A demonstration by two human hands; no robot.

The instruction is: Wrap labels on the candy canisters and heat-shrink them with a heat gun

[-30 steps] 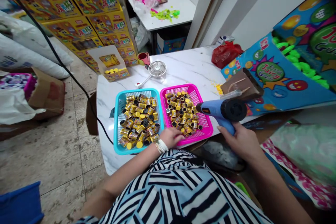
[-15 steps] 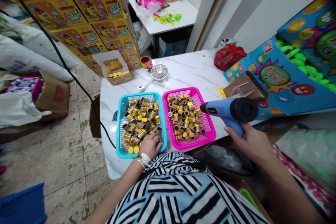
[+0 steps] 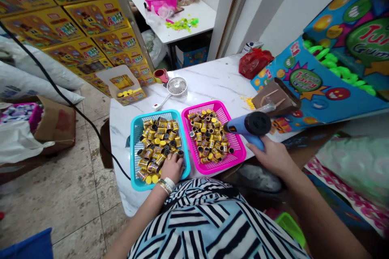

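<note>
A blue heat gun [image 3: 246, 126] with a black nozzle is held by its handle in my right hand [image 3: 267, 151]. Its nozzle points left over the pink basket [image 3: 238, 166], which holds small yellow canisters [image 3: 209, 135] with black or yellow ends. My left hand [image 3: 172, 168] lies in the lower right of the turquoise basket [image 3: 187, 166]. Its fingers are slightly apart and bent over more yellow canisters [image 3: 158, 141], touching them; the fingertips are partly hidden. Bracelets circle the left wrist.
On the marble-patterned table [image 3: 209, 85] stand a small white fan [image 3: 177, 86], an open display box [image 3: 129, 93], a red plastic bag [image 3: 255, 63] and a brown box [image 3: 273, 99]. A large blue carton [image 3: 322, 89] stands right. A black cable [image 3: 60, 93] crosses the left side.
The heat gun and my right hand have moved left, nearer the pink basket. My left hand stays in the turquoise basket. The view has shifted slightly.
</note>
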